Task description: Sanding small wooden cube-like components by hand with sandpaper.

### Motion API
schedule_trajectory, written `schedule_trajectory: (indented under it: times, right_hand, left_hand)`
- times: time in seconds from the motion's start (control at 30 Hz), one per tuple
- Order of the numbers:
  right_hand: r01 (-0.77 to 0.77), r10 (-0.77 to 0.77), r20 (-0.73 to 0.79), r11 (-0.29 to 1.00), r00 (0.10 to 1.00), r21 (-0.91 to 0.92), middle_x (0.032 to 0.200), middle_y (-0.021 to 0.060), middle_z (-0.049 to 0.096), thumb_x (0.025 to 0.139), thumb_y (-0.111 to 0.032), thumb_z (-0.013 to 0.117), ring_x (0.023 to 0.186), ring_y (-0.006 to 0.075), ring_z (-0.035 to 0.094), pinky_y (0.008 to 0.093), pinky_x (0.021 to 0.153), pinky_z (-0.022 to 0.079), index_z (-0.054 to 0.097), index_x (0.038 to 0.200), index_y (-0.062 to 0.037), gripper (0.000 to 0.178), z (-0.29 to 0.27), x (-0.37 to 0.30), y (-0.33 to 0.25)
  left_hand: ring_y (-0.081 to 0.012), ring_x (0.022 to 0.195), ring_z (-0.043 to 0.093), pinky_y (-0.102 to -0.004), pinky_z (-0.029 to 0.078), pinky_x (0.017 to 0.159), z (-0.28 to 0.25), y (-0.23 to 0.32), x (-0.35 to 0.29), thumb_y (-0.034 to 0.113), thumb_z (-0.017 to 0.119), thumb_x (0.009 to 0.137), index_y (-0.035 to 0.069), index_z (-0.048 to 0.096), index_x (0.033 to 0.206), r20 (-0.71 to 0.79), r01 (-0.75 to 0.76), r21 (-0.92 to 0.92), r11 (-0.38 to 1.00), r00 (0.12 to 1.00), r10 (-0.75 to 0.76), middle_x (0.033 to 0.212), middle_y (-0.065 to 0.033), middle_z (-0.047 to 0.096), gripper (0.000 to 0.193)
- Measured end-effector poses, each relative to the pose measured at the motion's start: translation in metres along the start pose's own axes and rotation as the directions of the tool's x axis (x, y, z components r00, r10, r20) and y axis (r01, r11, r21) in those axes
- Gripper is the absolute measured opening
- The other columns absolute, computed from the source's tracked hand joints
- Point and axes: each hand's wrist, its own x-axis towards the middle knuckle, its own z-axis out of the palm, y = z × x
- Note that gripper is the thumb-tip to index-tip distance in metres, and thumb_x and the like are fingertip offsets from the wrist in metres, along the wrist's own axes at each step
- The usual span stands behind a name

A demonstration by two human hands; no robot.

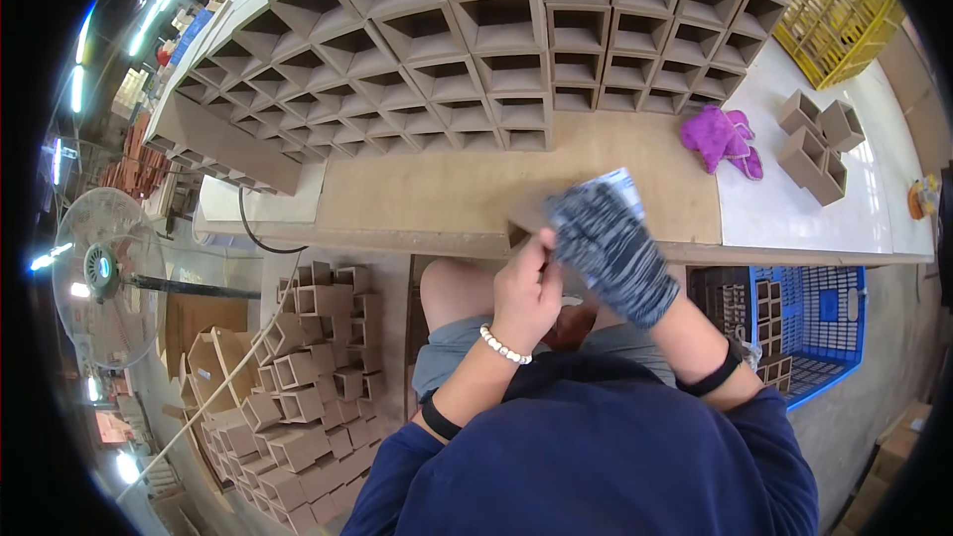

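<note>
My left hand [531,288], bare and wearing a pale bead bracelet, is closed on a small brown open-ended box [518,230]. The box is blurred and partly covered by my hands, just over the table's front edge. My right hand [611,253], in a grey-and-black knit glove, is closed against a white-and-blue sheet [623,189] that sticks out past its fingers. What kind of sheet it is, I cannot make out. Both hands are close together, the gloved one over the far side of the box.
Stacked brown open boxes [417,35] line the back of the wooden table [437,189]. To the right are a purple cloth [713,137], several loose boxes [816,144] and a yellow crate [844,15]. Below stand a blue crate [824,323], piled boxes [308,397] and a fan [104,273].
</note>
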Motion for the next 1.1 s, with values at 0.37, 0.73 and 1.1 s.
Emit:
schedule_trajectory:
  times: [0.37, 0.73, 1.1]
  right_hand:
    - [-0.049, 0.047, 0.045, 0.998, 0.998, 0.049, 0.114, 0.0165, 0.053, 0.079, 0.001, 0.045, 0.106, 0.0333, 0.051, 0.0387, 0.095, 0.038, 0.046, 0.122, -0.0014, 0.042, 0.015, 0.002, 0.001]
    - [-0.200, 0.200, 0.023, 0.980, 0.980, 0.012, 0.111, 0.0159, 0.056, 0.080, -0.002, 0.048, 0.105, 0.0305, 0.052, 0.0356, 0.093, 0.040, 0.052, 0.112, -0.0002, 0.033, 0.010, 0.011, 0.009]
    - [-0.149, 0.145, -0.040, 0.981, 0.989, -0.125, 0.113, 0.0188, 0.052, 0.082, -0.007, 0.047, 0.107, 0.0317, 0.050, 0.0407, 0.096, 0.036, 0.048, 0.118, -0.0001, 0.037, 0.019, -0.011, 0.022]
  left_hand:
    - [-0.0292, 0.061, 0.056, -0.0326, 0.043, 0.054, -0.003, 0.001, 0.007, 0.002, 0.055, 0.079, 0.000, 0.049, 0.084, -0.024, 0.117, -0.121, 0.986, 0.992, -0.121, 0.068, -0.0154, 0.053, 0.008]
    - [-0.0275, 0.058, 0.056, -0.0337, 0.043, 0.052, -0.009, 0.016, 0.007, -0.001, 0.053, 0.078, 0.000, 0.051, 0.089, 0.021, 0.130, 0.007, 0.991, 0.991, -0.131, 0.067, -0.0149, 0.054, 0.011]
    - [-0.0265, 0.059, 0.056, -0.0315, 0.044, 0.054, -0.006, 0.017, 0.010, -0.001, 0.053, 0.079, 0.001, 0.052, 0.091, 0.013, 0.178, -0.144, 0.973, 0.984, -0.178, 0.067, -0.0135, 0.053, 0.013]
